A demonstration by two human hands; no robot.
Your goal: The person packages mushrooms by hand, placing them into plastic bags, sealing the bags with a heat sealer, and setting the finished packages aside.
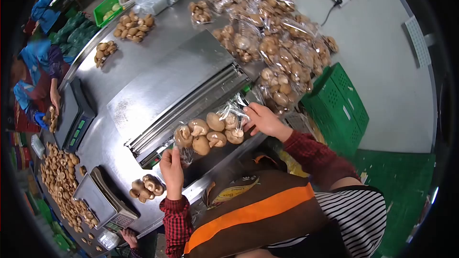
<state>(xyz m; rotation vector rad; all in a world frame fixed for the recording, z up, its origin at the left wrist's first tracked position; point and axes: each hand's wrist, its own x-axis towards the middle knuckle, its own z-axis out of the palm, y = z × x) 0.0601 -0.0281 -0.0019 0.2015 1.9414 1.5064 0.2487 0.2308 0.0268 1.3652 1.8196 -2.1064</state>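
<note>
A clear plastic bag of shiitake mushrooms (209, 134) lies stretched in front of me, along the front edge of a metal sealing machine (172, 79). My left hand (172, 168) pinches the bag's left end, with thumb and fingers pressed together. At the other end, my right hand (266, 120) grips the bunched, shiny plastic, its fingers bent around it. Several brown caps and pale stems show through the film. A small pile of loose mushrooms (146, 188) sits on the steel table, left of my left hand.
Many bagged mushrooms (287, 48) are heaped beyond the machine at right. Green crates (337, 107) stand beside the table. Loose mushrooms (60, 181) cover the left side near two weighing scales (107, 200) (76, 114). A co-worker (36, 81) holds mushrooms; another person's hand (129, 238) shows below.
</note>
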